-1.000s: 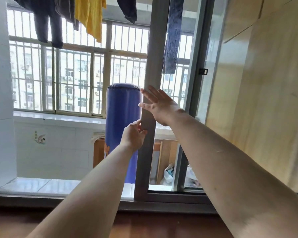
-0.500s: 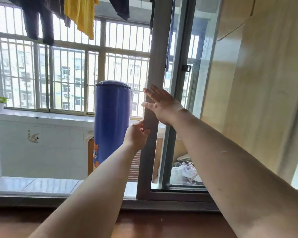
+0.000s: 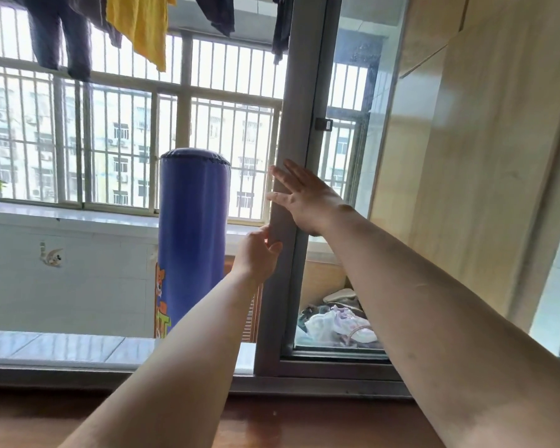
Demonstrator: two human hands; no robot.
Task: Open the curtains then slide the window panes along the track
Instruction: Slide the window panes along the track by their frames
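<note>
Sliding step underway; no curtain visible in front of the opening, so judging the curtain part done. Window pane (image 3: 337, 221) sitting right of centre, its grey metal stile (image 3: 288, 189) upright, left half of the opening already clear of glass. Remaining, judging by the layout: pushing the pane further right along the bottom track (image 3: 320, 384) toward the wooden wall (image 3: 482, 189).

Left hand (image 3: 256, 253) curling its grip around the stile's left edge, fingers hidden behind the metal, thumb on the near face. Right hand (image 3: 304, 195) pressing flat, fingers spread, grip open, palm against the stile and glass edge just above the left hand.

Stile looking matte, smooth, rectangular in section; small dark latch (image 3: 324, 124) on the frame higher up. Glass clear with faint reflections. Track a long, dull metal channel. Sill below looking like polished reddish wood. Beyond: blue glossy cylinder bag (image 3: 191, 237), barred balcony grille (image 3: 126, 124), hanging laundry (image 3: 136, 27) limp, fabric.
</note>
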